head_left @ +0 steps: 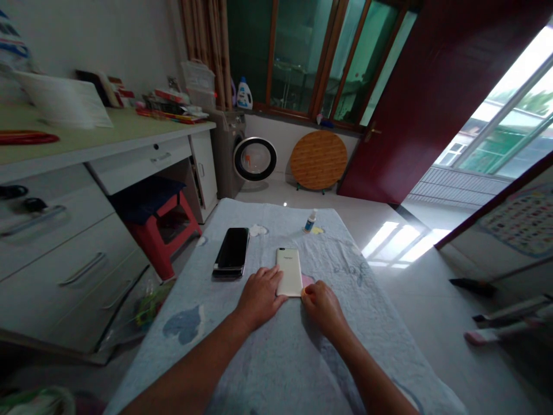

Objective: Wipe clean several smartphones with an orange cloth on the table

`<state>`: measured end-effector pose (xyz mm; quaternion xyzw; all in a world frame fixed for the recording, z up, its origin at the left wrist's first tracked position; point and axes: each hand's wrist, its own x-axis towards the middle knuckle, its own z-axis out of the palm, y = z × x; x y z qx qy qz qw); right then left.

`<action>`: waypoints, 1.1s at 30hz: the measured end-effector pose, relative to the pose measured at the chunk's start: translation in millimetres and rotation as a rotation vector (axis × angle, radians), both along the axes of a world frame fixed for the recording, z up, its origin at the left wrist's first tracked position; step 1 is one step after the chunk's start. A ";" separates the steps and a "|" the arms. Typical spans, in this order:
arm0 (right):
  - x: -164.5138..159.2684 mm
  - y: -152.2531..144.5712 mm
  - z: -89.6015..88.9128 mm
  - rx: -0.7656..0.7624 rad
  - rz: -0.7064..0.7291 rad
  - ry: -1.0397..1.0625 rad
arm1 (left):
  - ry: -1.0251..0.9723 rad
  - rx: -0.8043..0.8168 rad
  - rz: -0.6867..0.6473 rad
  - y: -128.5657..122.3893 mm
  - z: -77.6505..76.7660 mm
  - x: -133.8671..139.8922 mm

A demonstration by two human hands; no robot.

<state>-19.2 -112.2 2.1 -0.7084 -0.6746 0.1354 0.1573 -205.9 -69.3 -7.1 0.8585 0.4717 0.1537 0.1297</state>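
A pale gold smartphone (288,271) lies back side up on the cloth-covered table, its camera at the top left corner. My left hand (260,294) grips it by the left edge, with the thumb along the bottom edge. At the lower right corner, the curled fingers of my right hand (322,305) pinch the phone's edge; their tips are partly hidden. To the left rests a stack of dark phones (232,251), the top one with its black screen facing up. A small spray bottle (310,221) stands upright beyond the phone, to the right.
A light blue patterned cloth (276,357) covers the table. On the left are a desk (142,141) with drawers and a red stool (166,230). Behind stand a washing machine with its round door (255,159) open and a round wooden tabletop (318,159) leaning on the wall.
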 end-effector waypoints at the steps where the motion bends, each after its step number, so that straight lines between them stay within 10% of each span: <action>1: -0.5 -1.6 0.5 -0.001 -0.006 0.006 | 0.000 -0.002 0.001 0.2 -0.5 -0.1; 16: -1.0 105.3 -6.7 0.028 -0.040 -0.249 | 0.007 -0.019 -0.029 1.9 5.3 -1.9; 33: -28.8 169.2 13.0 -0.074 0.447 -0.409 | 0.020 -0.017 -0.016 1.5 5.7 -3.6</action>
